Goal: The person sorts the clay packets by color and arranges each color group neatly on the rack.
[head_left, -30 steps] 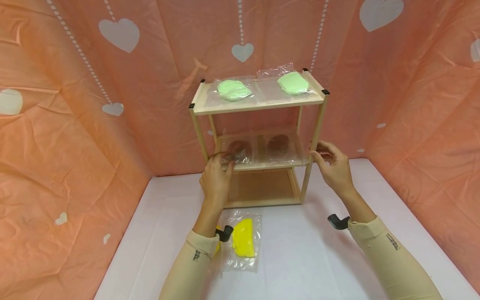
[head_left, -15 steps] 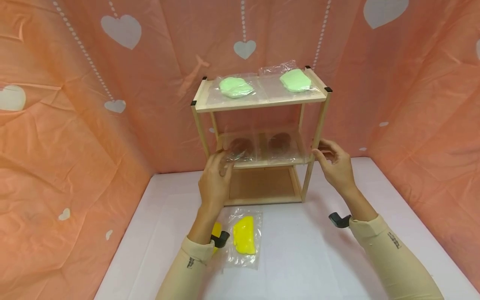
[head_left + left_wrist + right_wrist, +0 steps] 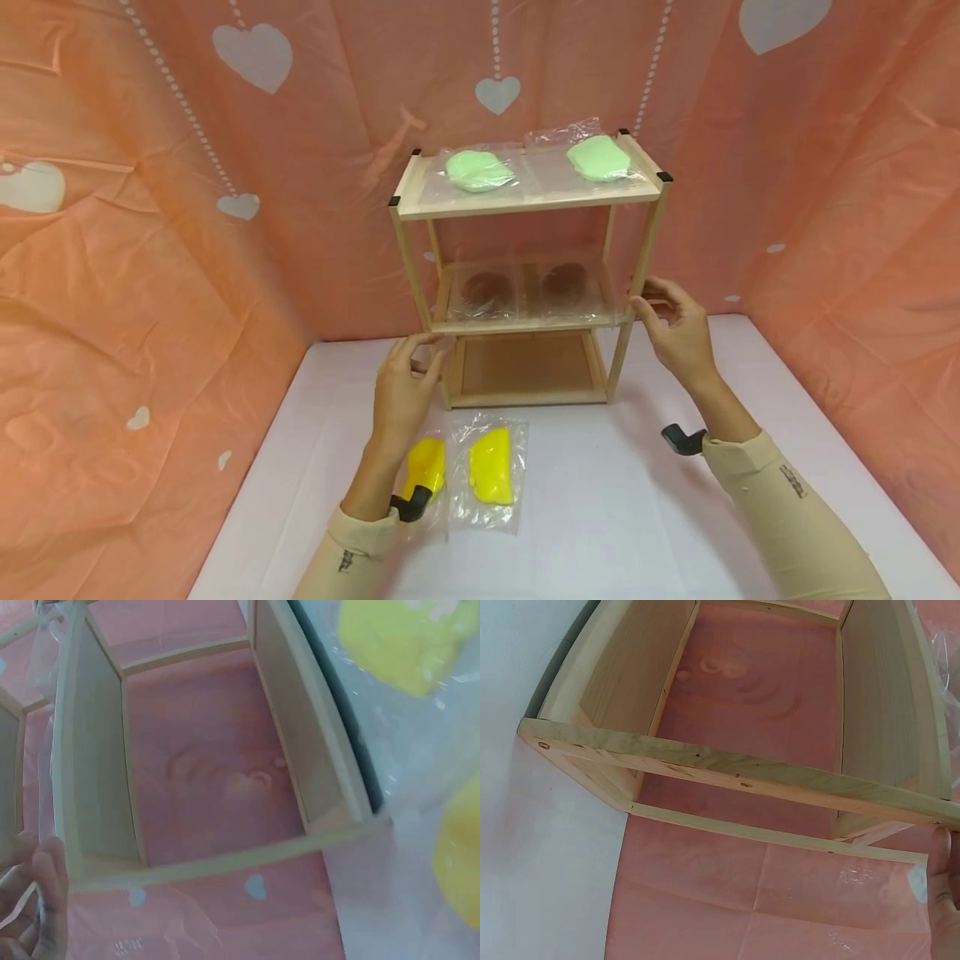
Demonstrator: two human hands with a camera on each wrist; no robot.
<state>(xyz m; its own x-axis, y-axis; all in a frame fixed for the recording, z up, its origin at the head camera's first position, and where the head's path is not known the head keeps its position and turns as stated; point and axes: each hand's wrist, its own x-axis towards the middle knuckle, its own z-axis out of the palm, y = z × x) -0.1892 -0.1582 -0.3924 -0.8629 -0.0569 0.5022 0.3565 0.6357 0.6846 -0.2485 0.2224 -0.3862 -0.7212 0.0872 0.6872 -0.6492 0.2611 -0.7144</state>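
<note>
A three-tier wooden shelf [image 3: 529,326] with black corner caps stands in the middle of the head view. My right hand [image 3: 681,337] holds its front right post [image 3: 645,250] between thumb and fingers, about level with the middle board. Beside the front left post, my left hand [image 3: 402,392] has loosely bent fingers with nothing in them. On the middle board lie two clear bags, each with a dark brown round piece [image 3: 487,288] inside. Two more bags on the top board hold pale green flattened lumps [image 3: 480,171]. In the left wrist view, fingers [image 3: 51,892] show at the left edge.
Two clear bags with yellow lumps [image 3: 491,468] lie on the white table [image 3: 585,500] in front of the shelf; my left wrist partly covers one. Pink cloth [image 3: 337,100] with white hearts walls in the back and sides. The bottom board [image 3: 528,367] carries nothing visible.
My left hand has left the bag on the middle board and moved down and left, uncovering more of the second yellow lump. My right hand stays at the right post.
</note>
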